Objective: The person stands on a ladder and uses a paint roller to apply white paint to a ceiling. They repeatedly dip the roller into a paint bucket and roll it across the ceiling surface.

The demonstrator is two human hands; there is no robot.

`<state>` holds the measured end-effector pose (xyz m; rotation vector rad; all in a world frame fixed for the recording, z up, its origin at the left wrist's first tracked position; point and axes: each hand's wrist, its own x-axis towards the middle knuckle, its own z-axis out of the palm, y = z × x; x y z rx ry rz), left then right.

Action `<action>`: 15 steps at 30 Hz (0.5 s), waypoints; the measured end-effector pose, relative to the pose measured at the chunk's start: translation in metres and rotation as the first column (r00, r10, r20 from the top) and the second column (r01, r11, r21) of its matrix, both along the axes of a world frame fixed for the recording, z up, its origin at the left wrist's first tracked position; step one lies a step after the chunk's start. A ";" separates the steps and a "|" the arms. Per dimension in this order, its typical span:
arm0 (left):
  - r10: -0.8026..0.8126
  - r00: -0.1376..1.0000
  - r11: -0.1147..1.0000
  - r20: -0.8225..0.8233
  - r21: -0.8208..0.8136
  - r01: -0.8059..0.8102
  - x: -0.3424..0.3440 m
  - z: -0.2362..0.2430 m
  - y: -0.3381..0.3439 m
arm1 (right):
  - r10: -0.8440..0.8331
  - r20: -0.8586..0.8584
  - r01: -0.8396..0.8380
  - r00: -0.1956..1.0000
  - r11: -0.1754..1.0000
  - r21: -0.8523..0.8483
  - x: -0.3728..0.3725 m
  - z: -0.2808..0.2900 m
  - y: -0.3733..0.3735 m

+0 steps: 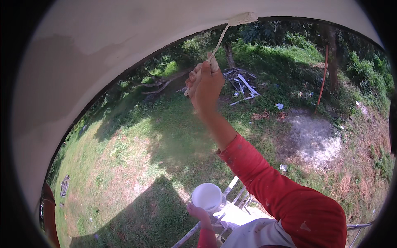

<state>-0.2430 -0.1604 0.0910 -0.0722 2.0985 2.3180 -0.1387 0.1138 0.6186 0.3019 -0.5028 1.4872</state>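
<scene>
Raised high in front, my right hand is wrapped round the handle of a small paint roller. Its thin, paint-coated metal arm runs up from my fist to the cream roller head. That head rests against the pale overhead surface, close to its dark curved edge. Low down, my left hand grips a white bucket by its side, with the fingers partly hidden by the bucket. Shade blurs the bucket's inside, so its contents are hard to make out.
A metal scaffold frame with a bright white board stands below me. Farther down lies grassy ground with a pile of scrap boards, trees and an orange pole. A darker patch marks the overhead surface at left.
</scene>
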 end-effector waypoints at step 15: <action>0.007 1.000 1.000 0.003 0.025 -0.007 -0.010 -0.016 0.001 | -0.011 0.079 0.009 0.997 1.000 0.021 0.003 0.003 -0.029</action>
